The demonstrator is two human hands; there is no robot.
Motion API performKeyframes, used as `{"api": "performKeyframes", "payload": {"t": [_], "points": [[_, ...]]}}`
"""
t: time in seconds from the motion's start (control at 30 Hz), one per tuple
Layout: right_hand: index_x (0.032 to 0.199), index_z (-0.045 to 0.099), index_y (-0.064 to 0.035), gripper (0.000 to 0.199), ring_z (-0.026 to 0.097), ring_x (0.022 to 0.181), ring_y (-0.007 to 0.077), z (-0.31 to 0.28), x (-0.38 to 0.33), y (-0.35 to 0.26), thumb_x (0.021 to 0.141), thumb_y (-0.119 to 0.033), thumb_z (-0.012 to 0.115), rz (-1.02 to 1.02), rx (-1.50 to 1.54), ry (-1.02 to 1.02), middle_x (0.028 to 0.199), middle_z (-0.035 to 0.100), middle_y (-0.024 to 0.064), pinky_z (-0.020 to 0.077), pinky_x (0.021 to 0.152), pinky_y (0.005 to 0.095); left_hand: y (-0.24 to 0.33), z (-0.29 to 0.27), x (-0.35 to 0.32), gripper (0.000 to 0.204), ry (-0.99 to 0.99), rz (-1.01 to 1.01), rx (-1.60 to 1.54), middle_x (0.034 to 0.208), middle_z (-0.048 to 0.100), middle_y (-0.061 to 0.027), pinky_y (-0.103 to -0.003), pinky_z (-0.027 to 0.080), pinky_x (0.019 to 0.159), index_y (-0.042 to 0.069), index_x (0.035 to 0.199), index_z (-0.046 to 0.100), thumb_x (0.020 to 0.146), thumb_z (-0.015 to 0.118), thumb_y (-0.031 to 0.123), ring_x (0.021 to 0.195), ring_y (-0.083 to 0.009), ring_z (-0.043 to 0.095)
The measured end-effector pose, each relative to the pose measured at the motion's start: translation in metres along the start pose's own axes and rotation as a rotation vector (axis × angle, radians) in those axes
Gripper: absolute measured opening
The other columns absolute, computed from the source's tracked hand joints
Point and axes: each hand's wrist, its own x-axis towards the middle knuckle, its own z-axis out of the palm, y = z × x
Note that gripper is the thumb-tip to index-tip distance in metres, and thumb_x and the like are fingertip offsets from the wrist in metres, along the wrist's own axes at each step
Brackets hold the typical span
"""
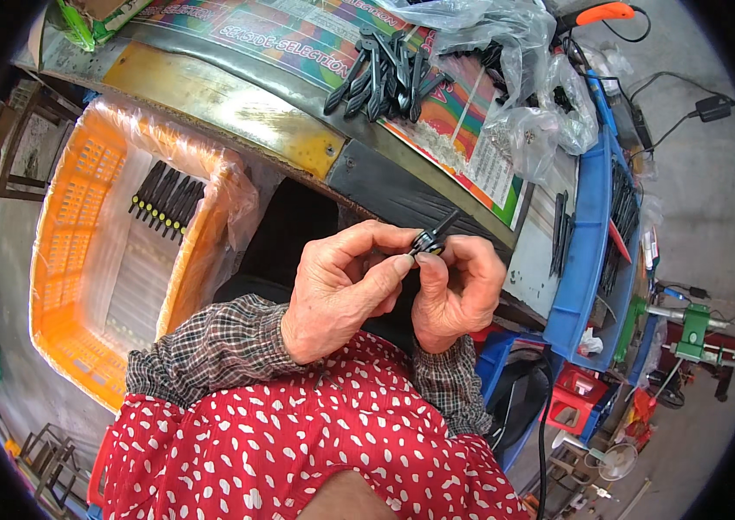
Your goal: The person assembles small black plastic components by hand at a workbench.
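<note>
My workbench [159, 78] runs across the top, its curved front edge faced with scuffed yellow-brown and black sheeting, with a glossy, many-coloured printed sheet [285, 48] on top. Over my lap lies soft red cloth [298, 433] with irregular white spots. To my left sits an orange crate [77, 186] of perforated plastic, lined with thin, wrinkled clear film [220, 178]. A smooth blue plastic tray [571, 290] stands at the right, holding slim black pieces [619, 212]. Crumpled clear bags [506, 30] lie on the bench, near a jumbled pile of tapered black pieces [389, 74]. My left hand [333, 290] and right hand [458, 290] meet before the bench edge, each thumb and forefinger pinched narrow, the other fingers curled. In the crate, a neat row of black clips [163, 204] shows yellow dots at the ends. Between my fingertips is one small black part [431, 240]: a slender tapering stem pointing up and right, a rounded, shiny thicker end and a yellowish spot, partly hidden by my fingers.
</note>
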Motion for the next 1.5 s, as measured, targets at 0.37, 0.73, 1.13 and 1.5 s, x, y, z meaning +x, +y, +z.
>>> {"api": "performKeyframes", "payload": {"t": [0.37, 0.73, 1.13, 1.5], "points": [[0.104, 0.057, 0.0020, 0.034, 0.062, 0.062, 0.0176, -0.007, -0.004, -0.007, 0.077, -0.009, 0.074, 0.054, -0.048, -0.110, 0.083, 0.063, 0.0117, 0.0498, 0.054, 0.0268, 0.002, -0.002, 0.001, 0.022, -0.003, -0.005, 0.007, 0.080, 0.061, -0.0014, -0.016, 0.037, 0.047, -0.002, 0.111, 0.059, 0.090, 0.057, 0.002, 0.057, -0.0023, 0.049], [0.105, 0.056, 0.0044, 0.035, 0.064, 0.061, 0.0186, -0.011, -0.002, -0.006, 0.077, -0.007, 0.073, 0.037, -0.132, -0.158, 0.080, 0.063, 0.0122, 0.0506, 0.053, 0.0274, 0.001, -0.002, 0.000, 0.022, -0.012, 0.002, 0.004, 0.083, 0.062, -0.0019, -0.016, 0.038, 0.048, -0.003, 0.111, 0.059, 0.090, 0.056, 0.001, 0.059, -0.0022, 0.050], [0.093, 0.057, 0.0014, 0.029, 0.057, 0.052, 0.0202, -0.003, 0.005, 0.000, 0.081, -0.021, 0.071, -0.110, -0.282, -0.139, 0.067, 0.057, 0.0091, 0.0438, 0.046, 0.0301, -0.002, -0.003, 0.002, 0.021, 0.019, 0.023, 0.007, 0.078, 0.060, -0.0005, -0.016, 0.037, 0.048, -0.001, 0.110, 0.061, 0.090, 0.056, 0.001, 0.058, -0.0023, 0.049], [0.089, 0.055, 0.0011, 0.025, 0.050, 0.048, 0.0207, -0.004, 0.009, 0.006, 0.085, -0.021, 0.067, -0.243, -0.399, -0.154, 0.061, 0.050, 0.0069, 0.0392, 0.044, 0.0313, -0.002, -0.002, 0.002, 0.020, 0.028, 0.015, 0.024, 0.077, 0.060, -0.0007, -0.016, 0.036, 0.047, -0.002, 0.109, 0.060, 0.090, 0.056, 0.001, 0.056, -0.0024, 0.049]]}}
